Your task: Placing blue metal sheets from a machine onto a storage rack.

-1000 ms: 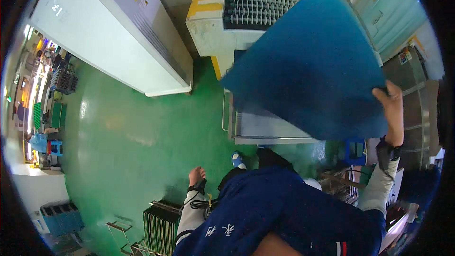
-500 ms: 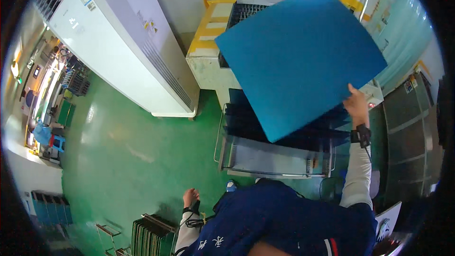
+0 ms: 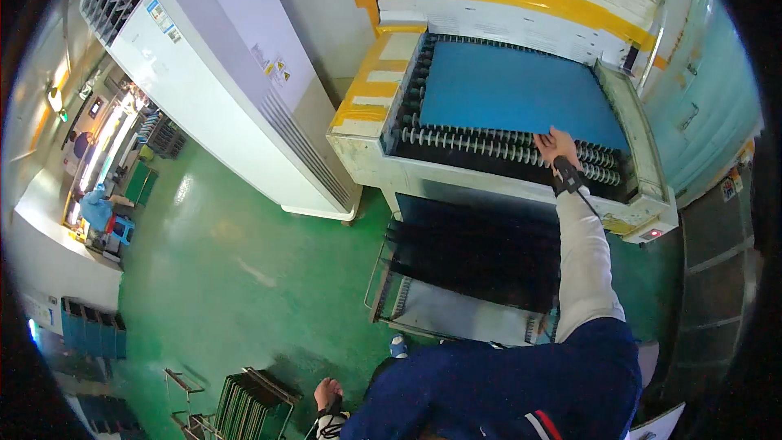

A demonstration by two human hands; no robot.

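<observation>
A large blue square panel (image 3: 513, 85) lies flat on the rollers of a roller conveyor (image 3: 472, 145). At the panel's near edge, toward its right, is my right hand (image 3: 557, 147), thumb and fingers apart; whether the fingertips still touch the edge I cannot tell. My left hand (image 3: 328, 393) hangs low at my side, fingers curled in, with nothing visible in it. Below the conveyor, in front of me, stands a metal rack (image 3: 444, 330) holding several dark sheets (image 3: 472, 253).
A tall white air conditioner (image 3: 236, 90) stands left of the conveyor. At lower left is another rack with several upright panels (image 3: 248, 403). Clear plastic curtains (image 3: 709, 90) hang at the right. A person in blue (image 3: 98, 210) works far off at the left.
The blue panel, held up tilted by my right hand before, now lies flat on the rollers. My right hand has moved left and slightly up in view; my left hand still hangs low.
</observation>
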